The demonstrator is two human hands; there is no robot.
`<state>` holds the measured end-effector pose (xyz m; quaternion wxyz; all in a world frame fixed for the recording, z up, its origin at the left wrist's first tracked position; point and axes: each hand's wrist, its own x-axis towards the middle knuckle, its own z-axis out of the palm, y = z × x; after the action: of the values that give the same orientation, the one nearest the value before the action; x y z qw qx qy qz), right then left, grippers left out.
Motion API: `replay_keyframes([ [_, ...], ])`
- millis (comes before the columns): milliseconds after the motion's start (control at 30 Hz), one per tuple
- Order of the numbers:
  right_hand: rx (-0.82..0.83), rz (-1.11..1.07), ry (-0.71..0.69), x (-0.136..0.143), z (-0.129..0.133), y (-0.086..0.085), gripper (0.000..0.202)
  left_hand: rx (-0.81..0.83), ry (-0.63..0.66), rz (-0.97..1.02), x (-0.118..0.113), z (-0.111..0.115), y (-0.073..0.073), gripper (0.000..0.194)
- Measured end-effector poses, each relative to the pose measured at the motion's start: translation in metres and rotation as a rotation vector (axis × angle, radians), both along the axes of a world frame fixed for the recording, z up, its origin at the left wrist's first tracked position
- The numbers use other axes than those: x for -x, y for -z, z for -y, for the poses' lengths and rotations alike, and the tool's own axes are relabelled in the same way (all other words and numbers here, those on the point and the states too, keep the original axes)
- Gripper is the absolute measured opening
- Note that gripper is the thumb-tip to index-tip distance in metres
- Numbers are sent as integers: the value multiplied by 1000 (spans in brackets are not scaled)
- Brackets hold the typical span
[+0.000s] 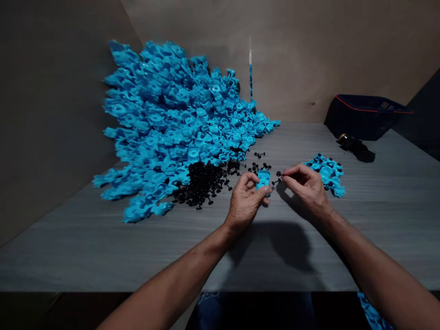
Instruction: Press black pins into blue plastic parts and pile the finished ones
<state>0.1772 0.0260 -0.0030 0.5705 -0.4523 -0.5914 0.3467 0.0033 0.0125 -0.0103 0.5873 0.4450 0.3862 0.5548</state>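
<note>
- Blue plastic part (263,176): I note a small, roughly rectangular shell, round feature on its visible face, held in the left hand (244,197).
- Black disc-ended piece (278,174): I see it pinched by the right hand (307,185), just beside the shell, apart.

My one head view looks out from just above the near side of the table (137,256), facing forward and down, so the table's front edge crosses low in the frame and the back wall (292,50) spans the top. I see the left hand (244,197) and right hand (308,187) from near, just below mid-height, with the pile (165,110) framed to the left and the bin (364,119) to the right.
</note>
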Motion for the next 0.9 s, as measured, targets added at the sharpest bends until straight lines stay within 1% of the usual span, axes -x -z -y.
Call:
replay_keyframes([
  [67, -67, 13, -10, 4, 5, -1, 8, 5, 10, 26, -3, 2, 0, 53],
  [133, -108, 11, -9, 6, 9, -2, 12, 8, 29, 27, -5, 3, 0, 60],
  [200, -162, 52, -4, 8, 12, -3, 13, 11, 52, 30, -7, 3, 1, 62],
  [333, -341, 239, -19, 9, 16, -5, 4, -22, 74, 44, -9, 5, 3, 54],
  [467, -463, 349, -8, 11, 18, -4, 4, -95, 67, 64, -11, 7, 2, 48],
  [600, -552, 401, 52, 10, 18, -2, 2, -118, 83, 61, -11, 9, 2, 43],
  [733, -646, 432, 74, 10, 16, -2, 4, -164, 85, 46, -9, 9, 4, 42],
  [900, -678, 427, 88, 11, 15, -3, 5, -207, 85, 22, -8, 10, 3, 35],
])
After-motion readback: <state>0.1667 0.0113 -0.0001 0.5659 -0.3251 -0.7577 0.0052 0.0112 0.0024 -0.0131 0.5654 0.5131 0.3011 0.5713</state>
